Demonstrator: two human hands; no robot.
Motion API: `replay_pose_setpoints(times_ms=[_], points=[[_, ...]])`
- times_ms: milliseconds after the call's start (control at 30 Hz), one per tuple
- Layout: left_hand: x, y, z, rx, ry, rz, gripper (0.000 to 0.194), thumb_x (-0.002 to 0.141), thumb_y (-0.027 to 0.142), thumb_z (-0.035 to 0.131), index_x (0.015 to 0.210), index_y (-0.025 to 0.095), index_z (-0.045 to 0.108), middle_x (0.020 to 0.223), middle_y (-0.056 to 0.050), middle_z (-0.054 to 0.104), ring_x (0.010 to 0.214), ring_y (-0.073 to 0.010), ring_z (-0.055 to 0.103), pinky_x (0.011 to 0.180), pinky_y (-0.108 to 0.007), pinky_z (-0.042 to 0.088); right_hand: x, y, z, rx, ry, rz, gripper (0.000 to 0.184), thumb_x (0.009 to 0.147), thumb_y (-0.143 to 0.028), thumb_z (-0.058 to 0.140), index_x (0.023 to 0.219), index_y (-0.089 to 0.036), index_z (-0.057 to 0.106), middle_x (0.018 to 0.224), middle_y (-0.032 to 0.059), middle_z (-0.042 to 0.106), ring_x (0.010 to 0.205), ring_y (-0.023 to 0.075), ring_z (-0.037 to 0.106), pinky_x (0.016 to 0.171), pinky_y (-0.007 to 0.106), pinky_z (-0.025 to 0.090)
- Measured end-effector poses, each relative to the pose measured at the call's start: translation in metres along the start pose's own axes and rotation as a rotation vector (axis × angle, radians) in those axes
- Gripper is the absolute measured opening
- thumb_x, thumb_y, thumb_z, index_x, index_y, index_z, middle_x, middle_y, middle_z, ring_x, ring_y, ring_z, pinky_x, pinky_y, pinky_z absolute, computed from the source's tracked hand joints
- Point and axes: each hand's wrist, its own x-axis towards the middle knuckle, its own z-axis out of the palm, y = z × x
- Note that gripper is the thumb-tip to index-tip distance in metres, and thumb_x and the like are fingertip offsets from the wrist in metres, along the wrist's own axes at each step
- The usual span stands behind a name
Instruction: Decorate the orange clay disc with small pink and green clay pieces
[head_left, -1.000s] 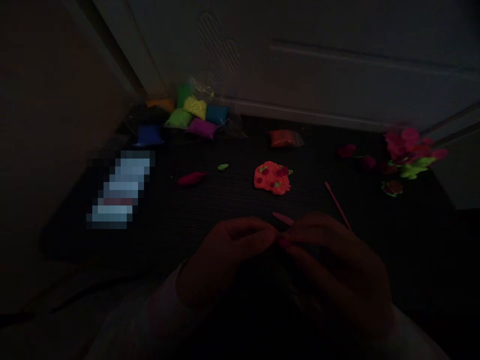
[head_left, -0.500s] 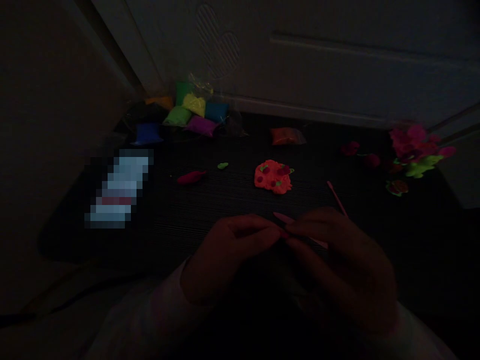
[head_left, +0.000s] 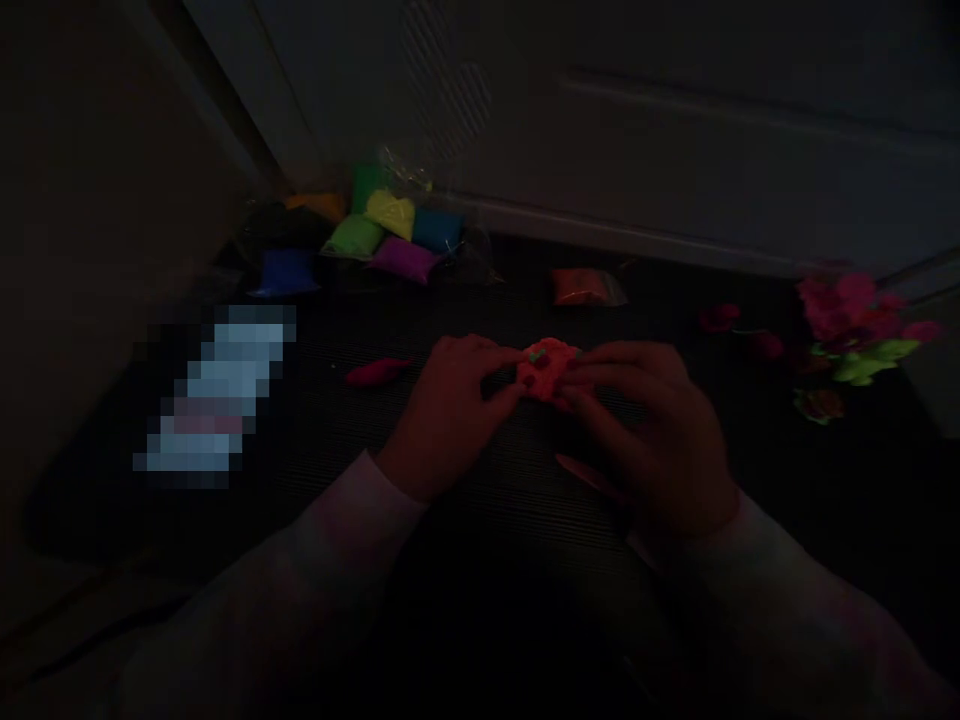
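Note:
A flat orange-red clay piece (head_left: 551, 358) with dark red dots and small green bits lies on the dark table between my hands. My left hand (head_left: 457, 415) has its thumb and index fingertip against the left edge of this piece, steadying it. Over its right side, my right hand (head_left: 656, 435) has thumb and fingers pinched together around what looks like a small red clay bit, mostly hidden in the dim light. A pale pink pointed clay tool (head_left: 586, 472) lies below the clay, partly under my right hand. Left of my left hand rests a crimson clay lump (head_left: 377, 372).
Several bags of coloured clay (head_left: 394, 225) are heaped at the back left. An orange clay bag (head_left: 587, 287) lies at the back centre. A bright blurred-out screen (head_left: 221, 395) is at left. Pink and green clay shapes (head_left: 855, 310) stand at right, near a small green-edged piece (head_left: 819, 404).
Both hands have moved forward from the near side of the table to the orange-red clay piece and separated. My left hand now covers where the small green clay bit lay.

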Motion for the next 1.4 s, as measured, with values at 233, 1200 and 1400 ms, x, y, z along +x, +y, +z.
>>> replay_pose_setpoints(times_ms=[233,1200,1400], points=[[0.005,-0.006,0.006,-0.011,-0.046,0.121,0.017,0.074,0.022,0.058,0.09,0.022,0.063,0.088,0.002,0.063,0.085,-0.0141,0.052,0.077,-0.029,0.038,0.0,0.003,0.014,-0.053,-0.038,0.001,0.012,0.074,-0.023,0.057,0.083,-0.022,0.064,0.091,0.0046,0.06,0.091,0.0209,0.051,0.077,0.04,0.04],[0.005,-0.005,0.009,-0.019,-0.028,0.077,0.013,0.076,0.022,0.055,0.085,0.019,0.063,0.084,0.002,0.065,0.082,-0.0143,0.054,0.078,-0.03,0.039,-0.003,0.004,0.021,-0.262,-0.011,-0.072,0.01,0.074,-0.025,0.057,0.08,-0.021,0.064,0.095,0.0056,0.059,0.092,0.0228,0.05,0.075,0.039,0.037],[0.004,-0.005,0.009,-0.012,-0.04,0.076,0.013,0.076,0.022,0.055,0.086,0.019,0.063,0.086,0.001,0.065,0.083,-0.0147,0.054,0.078,-0.03,0.038,-0.003,0.004,0.022,-0.257,0.003,-0.064,0.009,0.074,-0.025,0.057,0.079,-0.022,0.063,0.094,0.0042,0.059,0.092,0.0224,0.05,0.075,0.039,0.038]])
